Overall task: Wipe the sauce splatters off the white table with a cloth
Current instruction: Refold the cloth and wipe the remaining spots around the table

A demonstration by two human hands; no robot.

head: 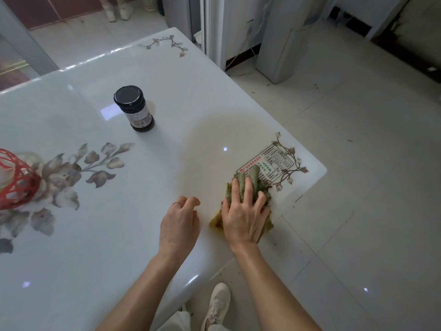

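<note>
A crumpled green and yellow cloth (256,181) lies on the white table (167,96) near its right front corner. My right hand (244,211) presses flat on the cloth with the fingers spread. To its left, my left hand (180,223) rests on the bare tabletop with its fingers loosely curled, holding nothing. A faint yellowish smear (214,144) spreads over the table beyond the cloth. No distinct sauce spots show.
A dark sauce jar (134,108) with a black lid stands upright at mid-table. A red wire basket (14,180) sits at the left edge. A printed label (274,163) is stuck beside the cloth. The table edge and tiled floor lie right; my shoe (218,304) is below.
</note>
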